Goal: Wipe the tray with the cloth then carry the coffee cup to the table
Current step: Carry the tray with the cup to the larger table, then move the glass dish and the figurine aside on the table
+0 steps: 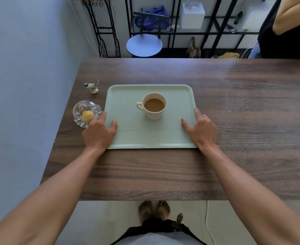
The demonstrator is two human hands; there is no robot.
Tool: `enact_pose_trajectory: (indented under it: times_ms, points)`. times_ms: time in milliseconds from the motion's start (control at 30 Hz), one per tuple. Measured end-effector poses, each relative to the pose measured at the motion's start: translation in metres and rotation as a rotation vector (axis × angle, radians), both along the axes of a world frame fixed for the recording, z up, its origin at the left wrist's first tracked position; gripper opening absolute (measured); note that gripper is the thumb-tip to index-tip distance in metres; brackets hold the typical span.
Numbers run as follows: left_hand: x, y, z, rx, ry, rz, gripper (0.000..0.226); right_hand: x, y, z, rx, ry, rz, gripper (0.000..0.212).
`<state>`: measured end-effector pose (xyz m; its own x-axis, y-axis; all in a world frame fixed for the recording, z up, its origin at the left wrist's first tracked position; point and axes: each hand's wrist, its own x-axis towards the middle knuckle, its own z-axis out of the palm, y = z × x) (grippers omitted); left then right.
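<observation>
I see a dark wood table (234, 106) carrying a pale green tray (128, 138), with the coffee cup (154, 106) upright near the tray's middle, between my hands and apart from both. My left hand (99, 132) grips the tray's left edge, thumb on top; my right hand (201, 129) clasps the right edge likewise.
</observation>
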<state>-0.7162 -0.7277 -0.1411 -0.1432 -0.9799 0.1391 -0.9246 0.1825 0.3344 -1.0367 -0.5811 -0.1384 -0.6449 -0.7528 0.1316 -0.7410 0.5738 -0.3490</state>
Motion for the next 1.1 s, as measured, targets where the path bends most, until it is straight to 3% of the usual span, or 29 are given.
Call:
enact_pose_trajectory:
  times_ms: [433,767,967,1100]
  points:
    - [-0.004,-0.004,0.006,-0.016,-0.069,-0.051,0.055,0.002,-0.005,0.001,-0.029,0.016,0.012,0.070]
    - [0.004,0.001,0.038,-0.069,-0.317,-0.156,0.055,0.005,-0.002,0.012,-0.117,0.002,0.019,0.069]
    - [-0.006,-0.010,0.059,-0.238,-0.279,-0.146,0.045,0.020,-0.034,0.046,-0.343,0.058,0.295,0.055]
    - [-0.007,-0.020,0.074,-0.187,-0.218,-0.059,0.067,0.040,-0.077,0.078,-0.317,0.026,0.478,0.064]
